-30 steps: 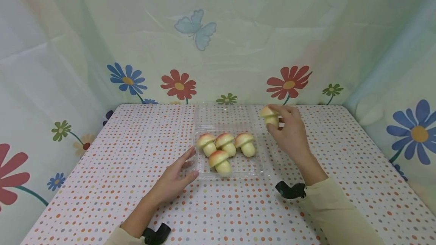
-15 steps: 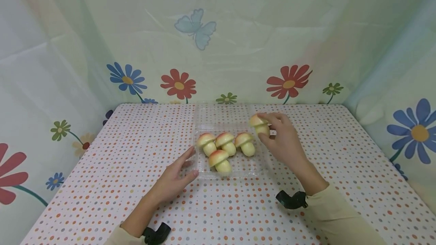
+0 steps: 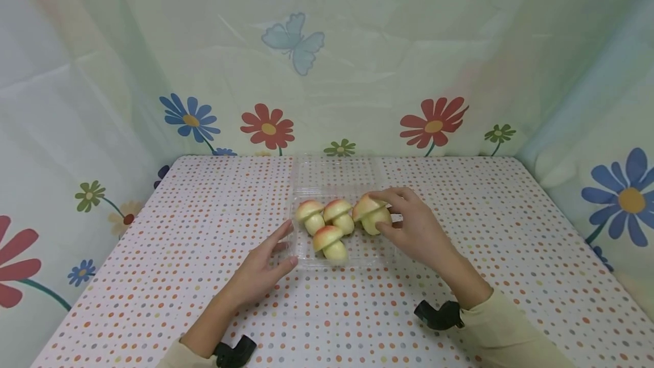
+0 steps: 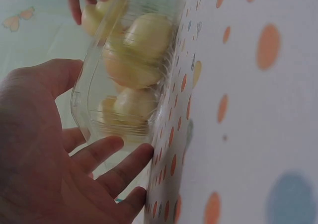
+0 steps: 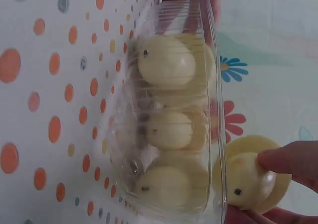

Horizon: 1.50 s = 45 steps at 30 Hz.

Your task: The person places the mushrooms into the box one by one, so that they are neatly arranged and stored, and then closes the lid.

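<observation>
A clear plastic tray lies mid-table with several toy mushrooms in it, yellow stems under red-tinted caps. My right hand pinches another mushroom between thumb and fingers, low over the tray's right side, hiding the one below. In the right wrist view that mushroom sits just above the tray rim. My left hand lies flat on the cloth, fingers straight, touching the tray's front left corner. The left wrist view shows those fingers against the tray wall.
The tray's open clear lid lies flat behind it. A dotted tablecloth covers the table, and flowered curtain walls close in the back and both sides. Black wrist cameras sit on both forearms.
My right hand has carried the mushroom left and down, from beyond the tray's back right corner to just over the tray's right side. The left hand has stayed still.
</observation>
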Tool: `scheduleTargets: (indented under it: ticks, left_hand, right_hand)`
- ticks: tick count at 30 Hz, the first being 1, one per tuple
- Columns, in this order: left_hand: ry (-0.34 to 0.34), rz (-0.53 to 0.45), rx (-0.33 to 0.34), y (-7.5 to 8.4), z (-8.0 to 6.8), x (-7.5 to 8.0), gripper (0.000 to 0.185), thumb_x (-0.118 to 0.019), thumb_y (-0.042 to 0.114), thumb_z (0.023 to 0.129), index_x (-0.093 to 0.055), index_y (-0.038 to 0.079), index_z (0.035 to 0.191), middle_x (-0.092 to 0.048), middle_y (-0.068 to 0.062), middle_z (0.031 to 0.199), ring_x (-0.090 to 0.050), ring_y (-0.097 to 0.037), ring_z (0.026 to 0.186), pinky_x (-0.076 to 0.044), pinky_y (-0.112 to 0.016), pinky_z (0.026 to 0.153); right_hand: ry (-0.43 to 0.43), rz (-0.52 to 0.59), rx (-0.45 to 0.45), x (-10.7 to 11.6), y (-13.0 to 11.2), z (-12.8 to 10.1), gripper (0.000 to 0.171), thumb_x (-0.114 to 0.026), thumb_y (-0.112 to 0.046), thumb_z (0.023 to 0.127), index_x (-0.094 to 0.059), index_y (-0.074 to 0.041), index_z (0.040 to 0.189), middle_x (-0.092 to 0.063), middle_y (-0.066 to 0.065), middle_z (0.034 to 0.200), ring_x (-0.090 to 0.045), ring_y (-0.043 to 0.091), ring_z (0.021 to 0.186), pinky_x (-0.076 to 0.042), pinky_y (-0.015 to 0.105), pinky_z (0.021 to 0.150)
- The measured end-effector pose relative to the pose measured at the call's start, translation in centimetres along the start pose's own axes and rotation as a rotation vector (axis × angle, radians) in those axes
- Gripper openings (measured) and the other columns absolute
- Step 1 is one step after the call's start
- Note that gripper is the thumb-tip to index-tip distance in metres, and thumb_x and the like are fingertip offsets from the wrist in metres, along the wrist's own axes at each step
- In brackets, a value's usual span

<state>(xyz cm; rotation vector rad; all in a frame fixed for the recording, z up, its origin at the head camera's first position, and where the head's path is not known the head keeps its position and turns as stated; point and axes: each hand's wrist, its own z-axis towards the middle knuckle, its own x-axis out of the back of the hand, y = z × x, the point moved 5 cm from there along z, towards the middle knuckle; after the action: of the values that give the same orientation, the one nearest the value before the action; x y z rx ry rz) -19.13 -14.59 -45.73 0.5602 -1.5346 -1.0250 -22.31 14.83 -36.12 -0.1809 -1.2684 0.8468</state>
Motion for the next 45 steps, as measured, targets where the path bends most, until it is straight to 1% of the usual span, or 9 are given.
scheduleTargets:
  ticks: [3,8,15,21,25,30,34,39,45]
  left_hand:
    - [-0.001,-0.003,-0.007,0.0,0.0,0.1,0.077,-0.064,0.035,0.104,-0.02,0.026,0.167,-0.032,0.001,0.169,-0.047,-0.034,0.147,-0.047,-0.059,0.111]
    - [-0.003,-0.007,-0.009,-0.1,0.1,0.1,0.077,-0.064,0.037,0.103,-0.02,0.028,0.167,-0.032,0.001,0.169,-0.047,-0.034,0.147,-0.045,-0.059,0.113]
    - [-0.001,0.002,-0.007,0.0,0.0,0.1,0.078,-0.064,0.037,0.103,-0.021,0.025,0.167,-0.032,0.001,0.169,-0.047,-0.033,0.146,-0.044,-0.06,0.113]
    - [0.002,0.005,0.002,-0.1,0.0,0.0,0.077,-0.064,0.034,0.103,-0.021,0.026,0.167,-0.033,0.003,0.169,-0.047,-0.032,0.146,-0.042,-0.06,0.115]
    - [0.002,-0.003,-0.004,-0.1,0.0,0.0,0.077,-0.064,0.033,0.104,-0.021,0.025,0.167,-0.033,0.002,0.169,-0.047,-0.033,0.147,-0.041,-0.061,0.115]
    - [0.002,-0.011,-0.003,0.0,0.0,0.0,0.077,-0.065,0.033,0.103,-0.022,0.026,0.167,-0.033,0.002,0.169,-0.047,-0.034,0.147,-0.044,-0.061,0.113]
    - [0.002,-0.011,0.001,0.0,0.0,-0.1,0.077,-0.065,0.032,0.103,-0.022,0.026,0.167,-0.033,0.002,0.169,-0.046,-0.034,0.147,-0.045,-0.06,0.112]
    - [-0.003,-0.007,-0.002,0.0,0.0,-0.1,0.077,-0.064,0.034,0.103,-0.021,0.025,0.167,-0.032,0.001,0.169,-0.046,-0.034,0.147,-0.044,-0.061,0.113]
    - [0.006,0.006,-0.001,0.0,0.0,-0.1,0.077,-0.064,0.033,0.104,-0.021,0.025,0.167,-0.033,0.002,0.169,-0.047,-0.034,0.146,-0.042,-0.062,0.114]
  right_hand:
    - [-0.055,0.006,0.006,-0.5,-0.3,-0.3,0.052,-0.075,-0.001,0.09,-0.064,-0.012,0.139,-0.056,0.02,0.133,-0.067,0.039,0.11,-0.063,0.048,0.085]
    - [-0.124,0.017,0.012,-0.9,-0.7,-0.7,0.051,-0.077,-0.002,0.09,-0.065,-0.013,0.138,-0.058,0.018,0.131,-0.068,0.034,0.104,-0.064,0.04,0.078]
    - [-0.205,0.003,0.033,-1.5,-0.7,-0.7,0.052,-0.077,-0.001,0.089,-0.064,-0.015,0.138,-0.056,0.02,0.133,-0.069,0.031,0.1,-0.064,0.038,0.076]
    - [-0.257,-0.045,0.053,-1.9,-0.7,-0.7,0.052,-0.076,-0.004,0.089,-0.065,-0.017,0.138,-0.059,0.015,0.125,-0.065,0.017,0.09,-0.059,0.028,0.071]
    - [-0.273,-0.062,0.064,-2.1,-0.8,-0.6,0.051,-0.076,-0.005,0.087,-0.066,-0.016,0.136,-0.06,0.015,0.126,-0.063,0.012,0.086,-0.056,0.025,0.07]
    - [-0.301,-0.083,0.059,-2.3,-0.7,-0.5,0.049,-0.078,-0.009,0.088,-0.067,-0.015,0.135,-0.061,0.016,0.128,-0.062,0.011,0.085,-0.054,0.025,0.068]
    - [-0.319,-0.093,0.065,-2.6,-0.6,-0.4,0.047,-0.079,-0.009,0.087,-0.068,-0.014,0.133,-0.061,0.017,0.128,-0.064,0.012,0.084,-0.054,0.026,0.069]
    - [-0.324,-0.115,0.065,-2.9,-0.6,-0.3,0.043,-0.078,-0.005,0.085,-0.069,-0.011,0.127,-0.062,0.017,0.124,-0.065,0.014,0.084,-0.053,0.026,0.069]
    - [-0.33,-0.136,0.074,-3.1,-0.8,-0.1,0.04,-0.078,-0.004,0.085,-0.069,-0.01,0.123,-0.063,0.014,0.118,-0.06,0.014,0.079,-0.05,0.025,0.065]
